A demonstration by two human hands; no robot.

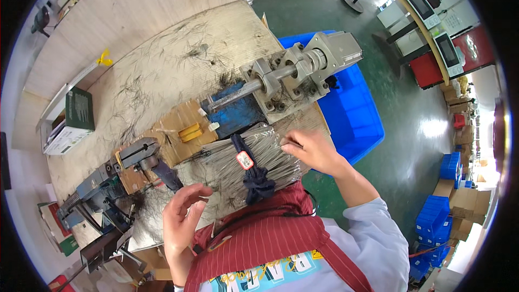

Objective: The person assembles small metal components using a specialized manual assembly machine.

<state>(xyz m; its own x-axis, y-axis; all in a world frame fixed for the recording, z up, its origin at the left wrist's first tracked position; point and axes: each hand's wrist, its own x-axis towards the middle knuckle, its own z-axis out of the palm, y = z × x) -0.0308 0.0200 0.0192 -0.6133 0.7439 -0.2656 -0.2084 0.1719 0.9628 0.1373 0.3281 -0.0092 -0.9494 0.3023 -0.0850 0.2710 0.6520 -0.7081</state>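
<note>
A bundle of thin grey wires (pixel 221 165) lies along the table's near edge, close to my body. A dark blue cloth band (pixel 259 185) is tied around it, with a red-bordered white tag (pixel 245 160) on top. My right hand (pixel 312 150) is at the bundle's right end, fingers curled and pressed together; whatever they pinch, if anything, is too small to make out. To the left of the bundle my left hand (pixel 183 213) is raised, thumb and fingers apart, holding nothing. Beyond the bundle stands a metal shaft fixture (pixel 278 78) with a motor-like block at its end.
A clamp-like metal tool (pixel 138 154) sits on the left of the table. A yellow piece (pixel 190 132) rests on cardboard. Loose dark wire bits are scattered over the tabletop (pixel 227 27). A blue bin (pixel 354 113) stands off the right edge, and a green box (pixel 79 109) far left.
</note>
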